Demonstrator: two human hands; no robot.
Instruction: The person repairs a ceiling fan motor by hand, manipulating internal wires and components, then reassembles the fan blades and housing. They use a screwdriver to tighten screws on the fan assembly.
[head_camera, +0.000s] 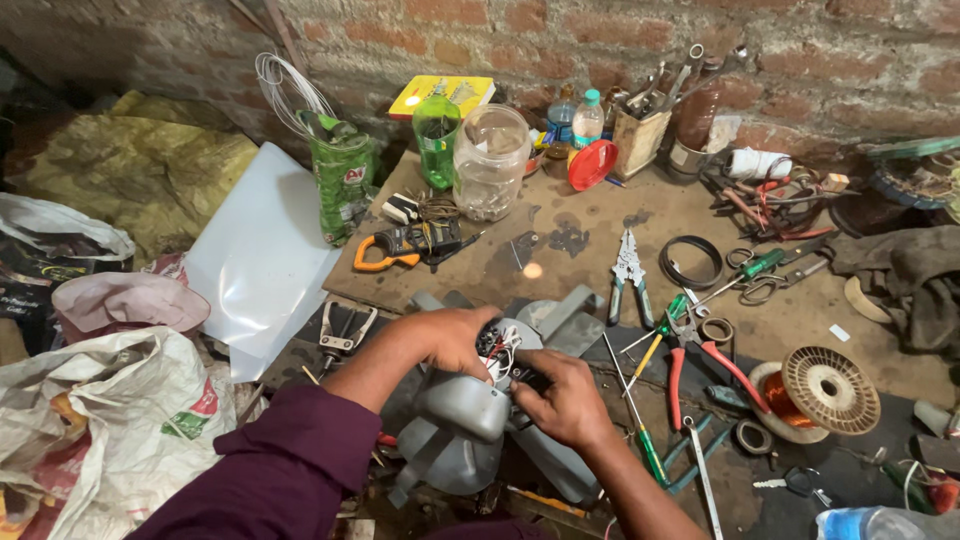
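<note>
- Our left hand grips the grey metal motor housing; our right hand pinches its small wire bundle.
- We judge wiring underway; next calls for fine fingertip control.

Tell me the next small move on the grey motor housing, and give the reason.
Probably tease one wire free with the right hand while the left hand steadies the grey motor housing. Both hands sit at the bunched wires on top, and neither holds a tool; the red-handled pliers lie apart.
</note>
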